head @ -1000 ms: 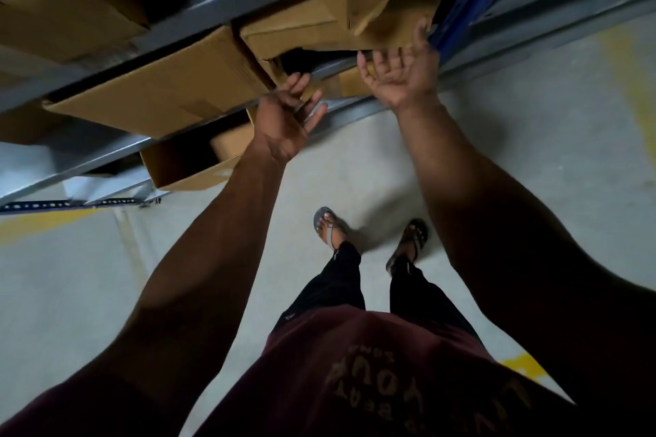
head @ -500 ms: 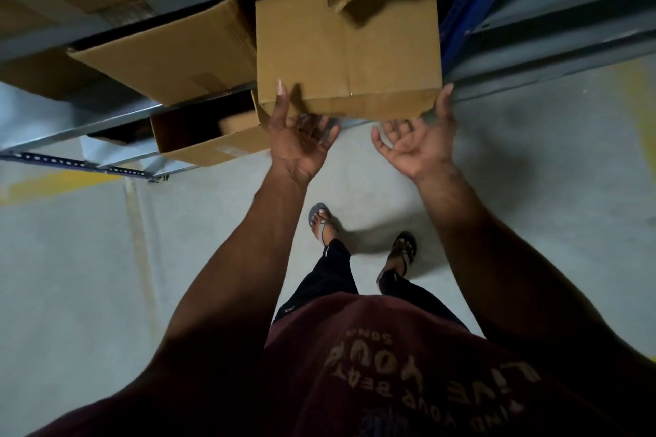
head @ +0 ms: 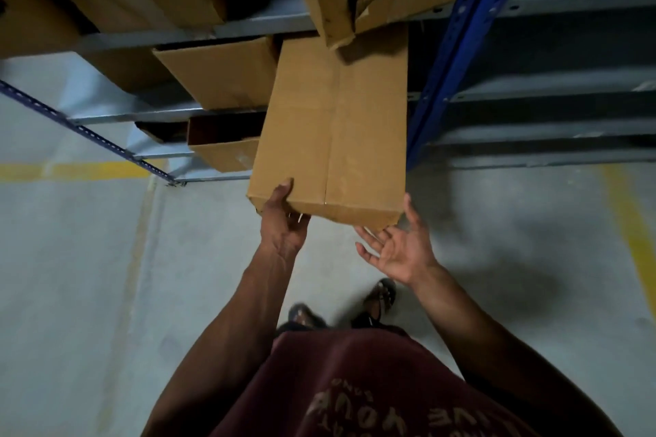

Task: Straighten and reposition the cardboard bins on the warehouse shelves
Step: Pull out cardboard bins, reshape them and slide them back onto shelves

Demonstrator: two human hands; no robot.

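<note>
A large brown cardboard bin [head: 340,138] sticks far out from the shelf, its flat face toward me and a seam down its middle. My left hand [head: 284,220] grips its lower left corner, thumb on the face and fingers curled under the edge. My right hand [head: 397,248] is spread open, palm up, under the lower right corner, with the fingertips at the bottom edge. Its upper end is covered by the torn flaps of another bin [head: 340,3] on the shelf above.
Grey shelf beams [head: 248,28] run across, with a blue upright post [head: 458,46] just right of the bin. More cardboard bins [head: 223,74] sit to the left on two levels [head: 227,149]. Below is concrete floor [head: 106,294] with yellow lines, and my feet.
The bin has come much further out of the shelf toward me. My left hand has closed on its lower left corner, and my right hand has dropped under the right corner.
</note>
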